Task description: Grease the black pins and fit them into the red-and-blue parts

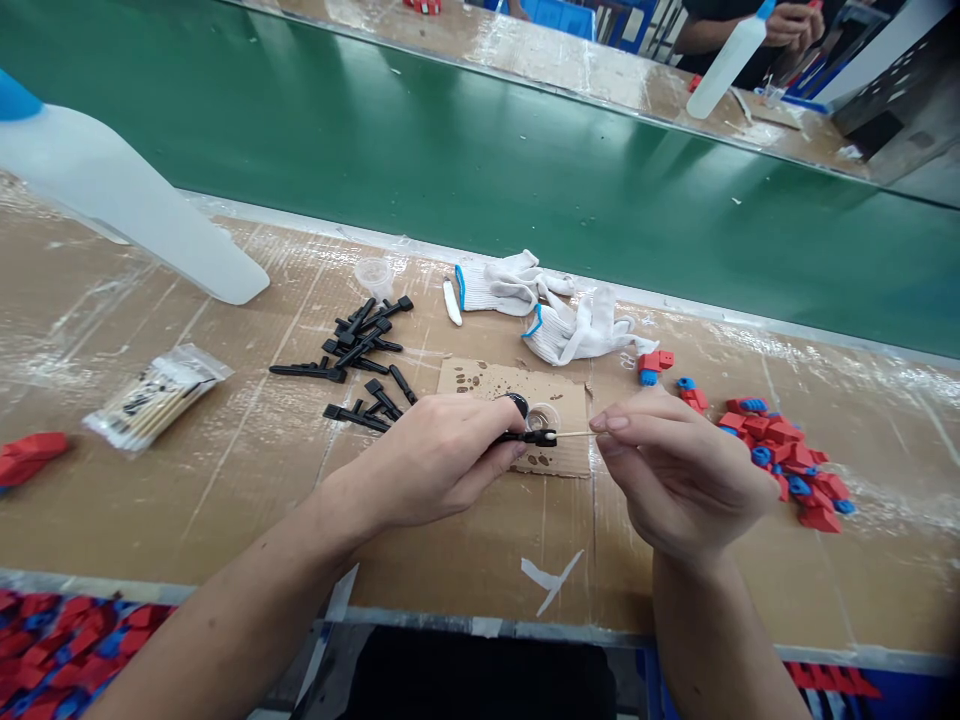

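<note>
Left hand (427, 462): grasping black part (534, 437) | right hand (679, 478): pinching swab (574, 434), tip touching part | nearby: cup (543, 417) on cardboard (480, 378)

I'm working at a factory assembly line. A green conveyor belt (480, 170) runs past my cardboard-covered workbench (150, 530), with a co-worker (720, 30) across it.

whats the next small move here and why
Probably dab the cotton swab along the black plastic part, since the right hand has the swab's tip right at that part, which the left hand grips just above the cardboard.
</note>
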`<state>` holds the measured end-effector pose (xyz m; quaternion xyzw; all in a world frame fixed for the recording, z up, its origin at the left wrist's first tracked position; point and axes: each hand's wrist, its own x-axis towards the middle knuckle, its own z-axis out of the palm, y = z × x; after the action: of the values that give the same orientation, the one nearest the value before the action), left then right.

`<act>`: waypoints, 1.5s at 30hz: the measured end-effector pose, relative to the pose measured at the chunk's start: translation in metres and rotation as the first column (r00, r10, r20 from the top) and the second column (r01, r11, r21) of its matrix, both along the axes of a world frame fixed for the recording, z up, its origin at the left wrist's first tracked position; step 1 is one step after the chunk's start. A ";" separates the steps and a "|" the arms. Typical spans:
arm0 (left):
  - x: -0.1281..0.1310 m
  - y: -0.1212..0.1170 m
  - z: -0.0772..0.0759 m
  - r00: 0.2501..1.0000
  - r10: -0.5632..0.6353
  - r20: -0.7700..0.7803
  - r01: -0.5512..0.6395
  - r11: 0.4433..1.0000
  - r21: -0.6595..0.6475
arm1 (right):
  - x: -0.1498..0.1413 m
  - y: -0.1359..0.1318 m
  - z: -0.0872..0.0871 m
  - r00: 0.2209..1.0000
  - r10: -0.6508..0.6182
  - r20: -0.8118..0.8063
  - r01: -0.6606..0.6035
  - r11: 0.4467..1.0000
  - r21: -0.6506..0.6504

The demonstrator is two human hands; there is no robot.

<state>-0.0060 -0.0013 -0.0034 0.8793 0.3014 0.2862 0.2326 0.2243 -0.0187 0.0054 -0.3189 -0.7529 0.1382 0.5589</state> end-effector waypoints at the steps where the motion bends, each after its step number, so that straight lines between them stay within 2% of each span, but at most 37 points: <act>1: 0.000 0.000 0.000 1.000 -0.001 -0.001 0.001 1.000 0.002 | 0.001 0.000 0.000 1.000 0.005 0.000 -0.005 1.000 0.000; 11: 0.000 0.001 0.001 1.000 0.001 -0.013 -0.001 1.000 -0.013 | 0.001 -0.003 0.002 0.999 0.039 -0.002 -0.039 0.998 -0.052; 27: -0.001 0.000 0.002 1.000 0.000 -0.003 0.000 1.000 -0.018 | 0.000 -0.003 0.002 0.999 0.019 0.035 -0.019 1.000 -0.023; 32: 0.000 -0.001 0.001 1.000 -0.008 -0.019 0.008 1.000 -0.011 | -0.002 -0.005 0.002 0.997 0.052 0.065 -0.050 0.998 -0.044; 35: 0.000 -0.001 0.001 1.000 0.004 0.004 -0.004 1.000 -0.005 | -0.002 -0.005 0.003 1.000 0.011 -0.017 -0.012 0.999 -0.035; 39: -0.002 -0.001 0.002 0.997 0.005 0.072 -0.006 1.000 0.005 | 0.011 0.000 0.004 0.958 -0.112 -0.265 0.112 0.994 -0.016; 42: -0.004 -0.002 0.003 0.988 -0.009 0.153 0.008 1.000 0.005 | 0.024 0.005 0.002 0.938 -0.169 -0.301 0.145 0.984 -0.100; 45: -0.005 -0.003 0.005 0.968 -0.041 0.249 0.042 0.999 0.003 | 0.031 0.008 -0.001 0.989 -0.107 -0.097 0.082 0.968 -0.238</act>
<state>-0.0110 -0.0039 0.0017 0.8423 0.2518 0.3888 0.2756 0.2552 -0.0107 0.0044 -0.4099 -0.6837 0.2159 0.5638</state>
